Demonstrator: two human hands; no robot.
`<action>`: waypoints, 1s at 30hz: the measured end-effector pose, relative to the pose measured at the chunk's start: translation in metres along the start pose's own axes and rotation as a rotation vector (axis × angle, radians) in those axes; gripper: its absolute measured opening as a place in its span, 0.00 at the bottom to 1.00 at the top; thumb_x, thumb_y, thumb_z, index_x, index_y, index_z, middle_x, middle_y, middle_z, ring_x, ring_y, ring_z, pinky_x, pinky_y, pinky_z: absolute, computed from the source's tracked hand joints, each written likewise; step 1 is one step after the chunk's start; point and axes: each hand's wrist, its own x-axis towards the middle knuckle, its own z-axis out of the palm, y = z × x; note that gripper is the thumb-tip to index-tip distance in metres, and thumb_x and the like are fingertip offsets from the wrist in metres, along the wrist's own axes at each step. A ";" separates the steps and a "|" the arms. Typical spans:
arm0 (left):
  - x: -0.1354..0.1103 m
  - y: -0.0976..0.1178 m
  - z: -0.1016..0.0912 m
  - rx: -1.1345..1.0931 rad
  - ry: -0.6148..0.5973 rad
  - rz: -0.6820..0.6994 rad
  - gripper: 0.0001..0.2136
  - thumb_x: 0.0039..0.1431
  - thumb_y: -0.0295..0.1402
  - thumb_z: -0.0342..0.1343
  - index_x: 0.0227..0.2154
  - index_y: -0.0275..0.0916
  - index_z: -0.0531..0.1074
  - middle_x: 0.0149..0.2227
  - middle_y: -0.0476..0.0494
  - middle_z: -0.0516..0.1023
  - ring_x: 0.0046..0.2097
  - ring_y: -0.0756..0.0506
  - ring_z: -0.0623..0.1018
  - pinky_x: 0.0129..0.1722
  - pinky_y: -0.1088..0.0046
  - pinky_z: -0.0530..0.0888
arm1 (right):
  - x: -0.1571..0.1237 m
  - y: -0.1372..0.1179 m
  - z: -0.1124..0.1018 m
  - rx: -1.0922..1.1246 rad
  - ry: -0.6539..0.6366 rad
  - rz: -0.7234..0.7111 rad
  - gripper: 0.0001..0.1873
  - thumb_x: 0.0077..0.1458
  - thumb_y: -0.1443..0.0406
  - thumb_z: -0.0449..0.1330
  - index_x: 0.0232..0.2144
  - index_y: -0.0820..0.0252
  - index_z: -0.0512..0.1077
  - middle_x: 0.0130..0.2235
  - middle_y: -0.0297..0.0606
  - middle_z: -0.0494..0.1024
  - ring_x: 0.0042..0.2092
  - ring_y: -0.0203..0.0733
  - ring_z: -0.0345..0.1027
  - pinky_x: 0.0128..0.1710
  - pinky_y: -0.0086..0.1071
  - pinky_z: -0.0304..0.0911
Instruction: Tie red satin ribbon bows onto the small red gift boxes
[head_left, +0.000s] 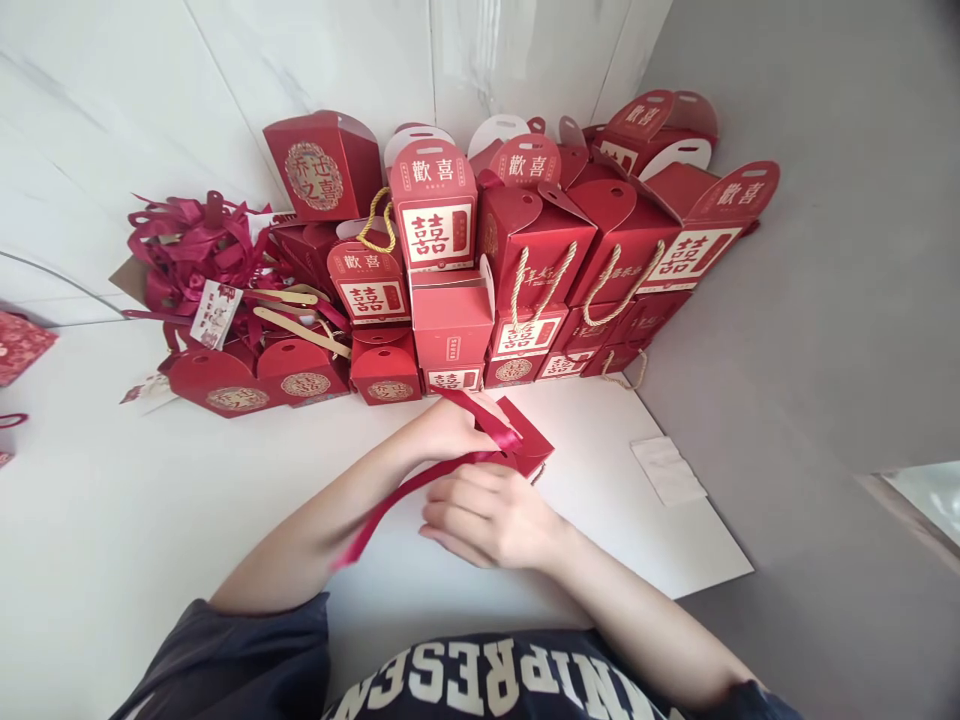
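Observation:
A small red gift box [531, 443] lies on the white table [112, 520] right in front of me. A dark red ribbon [420, 487] runs from the box down to the left across my left forearm. My left hand [448, 428] is closed, pinching the ribbon beside the box. My right hand [487, 515] is curled just below the box, its fingers closed on the ribbon's other stretch. Both hands touch or nearly touch the box.
Several red gift boxes [450, 290] with gold rope handles are stacked against the marble wall. A heap of dark red ribbons [191, 255] and wooden sticks [300, 330] lies at the left. A folded white tissue [669, 470] rests near the table's right edge, beyond which is grey floor [840, 350].

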 end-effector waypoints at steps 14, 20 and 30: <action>-0.016 0.036 -0.012 0.380 -0.076 0.063 0.12 0.57 0.40 0.61 0.25 0.39 0.81 0.42 0.43 0.78 0.43 0.44 0.76 0.43 0.73 0.69 | -0.026 0.029 -0.029 0.546 0.327 0.817 0.02 0.59 0.64 0.63 0.34 0.55 0.76 0.37 0.39 0.77 0.41 0.43 0.72 0.46 0.40 0.68; -0.022 0.039 -0.024 0.274 -0.260 -0.132 0.08 0.58 0.34 0.57 0.34 0.40 0.81 0.31 0.50 0.81 0.33 0.49 0.76 0.32 0.77 0.66 | -0.033 0.034 -0.039 0.576 0.220 0.484 0.04 0.57 0.68 0.63 0.36 0.55 0.77 0.36 0.40 0.82 0.39 0.44 0.74 0.44 0.43 0.69; -0.017 0.033 -0.029 0.038 -0.333 -0.348 0.07 0.57 0.31 0.56 0.34 0.36 0.78 0.28 0.48 0.80 0.25 0.53 0.75 0.25 0.80 0.67 | -0.046 0.031 -0.049 0.198 -0.085 0.261 0.07 0.59 0.71 0.58 0.39 0.58 0.74 0.40 0.42 0.80 0.45 0.45 0.72 0.43 0.40 0.68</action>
